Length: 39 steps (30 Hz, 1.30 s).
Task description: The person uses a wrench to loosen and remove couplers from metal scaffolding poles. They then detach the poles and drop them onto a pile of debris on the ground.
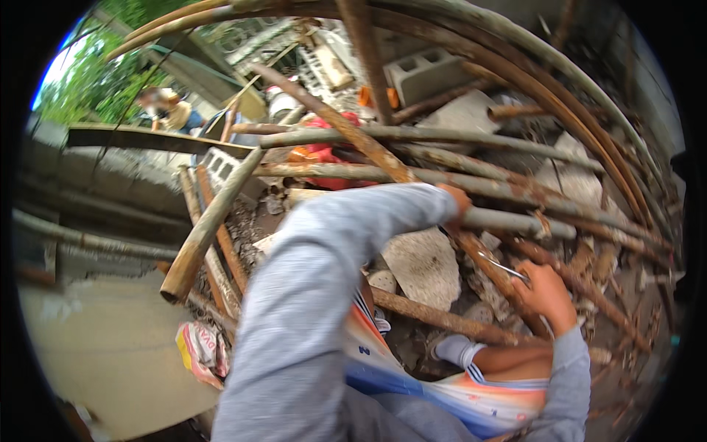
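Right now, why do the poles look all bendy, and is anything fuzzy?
In the head view, the fisheye lens curves the straight poles near the black rim; the gray sleeve close up and the person far off are blurry; the right hand looks fairly sharp; soft daylight, no glare.

The left hand [458, 200] is mostly hidden behind its own grey sleeve [324, 280], so its grip on the long rusty metal pole [515, 221] cannot be seen. The thin shiny metal tool [504, 267] in the right hand [546, 291] is too small to tell what it is. The far-off person in a blue top [171, 110] is blurry. The crumpled printed bag [200, 352] is partly covered.
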### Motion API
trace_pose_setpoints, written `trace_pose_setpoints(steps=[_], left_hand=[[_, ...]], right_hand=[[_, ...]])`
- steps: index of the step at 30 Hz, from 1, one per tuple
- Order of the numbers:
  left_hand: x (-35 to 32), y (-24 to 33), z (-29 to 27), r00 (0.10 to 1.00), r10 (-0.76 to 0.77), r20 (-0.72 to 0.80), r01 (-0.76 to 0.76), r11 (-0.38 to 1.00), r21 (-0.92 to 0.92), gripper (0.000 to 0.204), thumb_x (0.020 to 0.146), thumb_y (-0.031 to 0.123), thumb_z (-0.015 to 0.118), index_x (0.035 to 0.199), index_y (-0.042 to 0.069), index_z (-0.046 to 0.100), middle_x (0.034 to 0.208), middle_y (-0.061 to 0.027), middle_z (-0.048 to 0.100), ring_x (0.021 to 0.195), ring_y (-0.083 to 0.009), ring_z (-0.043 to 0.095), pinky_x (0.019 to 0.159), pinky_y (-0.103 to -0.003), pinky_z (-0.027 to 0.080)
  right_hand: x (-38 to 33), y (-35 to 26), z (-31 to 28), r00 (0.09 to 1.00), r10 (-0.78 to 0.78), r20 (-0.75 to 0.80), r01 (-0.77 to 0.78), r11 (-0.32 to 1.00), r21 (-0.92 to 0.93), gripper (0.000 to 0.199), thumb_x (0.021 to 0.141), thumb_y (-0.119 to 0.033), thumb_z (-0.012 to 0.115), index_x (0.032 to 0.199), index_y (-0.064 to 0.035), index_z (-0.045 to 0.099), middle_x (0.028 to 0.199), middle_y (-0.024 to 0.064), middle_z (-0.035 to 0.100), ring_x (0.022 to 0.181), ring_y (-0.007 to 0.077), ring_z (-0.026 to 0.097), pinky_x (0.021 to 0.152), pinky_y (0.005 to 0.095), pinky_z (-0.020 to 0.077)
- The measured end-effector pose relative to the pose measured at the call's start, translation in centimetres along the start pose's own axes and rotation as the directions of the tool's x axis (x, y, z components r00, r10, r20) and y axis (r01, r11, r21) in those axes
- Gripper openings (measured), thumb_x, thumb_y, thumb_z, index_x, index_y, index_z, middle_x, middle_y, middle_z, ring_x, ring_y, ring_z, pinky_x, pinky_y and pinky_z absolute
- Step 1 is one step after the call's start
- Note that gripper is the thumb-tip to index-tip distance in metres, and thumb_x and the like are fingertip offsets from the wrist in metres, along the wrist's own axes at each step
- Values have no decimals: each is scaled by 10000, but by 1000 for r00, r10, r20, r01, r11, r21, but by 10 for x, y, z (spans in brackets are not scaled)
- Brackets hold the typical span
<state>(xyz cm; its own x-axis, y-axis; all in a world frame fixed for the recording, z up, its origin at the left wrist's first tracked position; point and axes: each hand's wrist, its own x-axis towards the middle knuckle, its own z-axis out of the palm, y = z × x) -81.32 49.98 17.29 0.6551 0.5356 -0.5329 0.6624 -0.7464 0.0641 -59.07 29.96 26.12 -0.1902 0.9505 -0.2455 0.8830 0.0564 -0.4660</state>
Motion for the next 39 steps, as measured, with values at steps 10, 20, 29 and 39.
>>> trace_pose_setpoints(steps=[10, 20, 29, 39], left_hand=[[166, 120, 26, 985, -162, -53, 129, 913, -387, 540, 688, 394, 855, 1120, 91, 741, 1181, -122, 709, 1080, -294, 688, 903, -401, 557], [191, 155, 8, 981, -64, -185, 11, 962, -274, 271, 825, 203, 708, 1086, 148, 757, 1129, -116, 727, 1067, -270, 701, 869, -424, 571], [95, 80, -57, 949, 48, -312, -162, 923, -350, 479, 683, 259, 830, 1072, 26, 675, 1053, -234, 700, 1019, -374, 680, 899, -437, 539], [-52, 10, 11, 965, 53, -256, -60, 998, -20, 476, 748, 359, 769, 1049, 62, 550, 831, -196, 686, 817, -389, 691, 707, -495, 560]], right_hand=[[6, -8, -38, 989, 127, 73, -124, 991, -48, 261, 874, -301, 701, 944, -52, 674, 694, 219, 644, 670, 397, 650, 624, 464, 488], [-5, 52, -57, 948, 268, 174, -249, 961, -124, 360, 842, -419, 688, 836, -65, 748, 841, 216, 699, 837, 412, 683, 754, 496, 539], [-17, 66, -95, 988, 23, 156, -64, 962, 264, 384, 956, -360, 634, 873, 10, 694, 641, 117, 608, 582, 178, 532, 572, 359, 436], [-11, 53, -71, 962, 9, -274, 33, 988, 151, 294, 1005, -185, 550, 1175, 26, 664, 1002, 167, 717, 845, 230, 658, 769, 337, 503]])
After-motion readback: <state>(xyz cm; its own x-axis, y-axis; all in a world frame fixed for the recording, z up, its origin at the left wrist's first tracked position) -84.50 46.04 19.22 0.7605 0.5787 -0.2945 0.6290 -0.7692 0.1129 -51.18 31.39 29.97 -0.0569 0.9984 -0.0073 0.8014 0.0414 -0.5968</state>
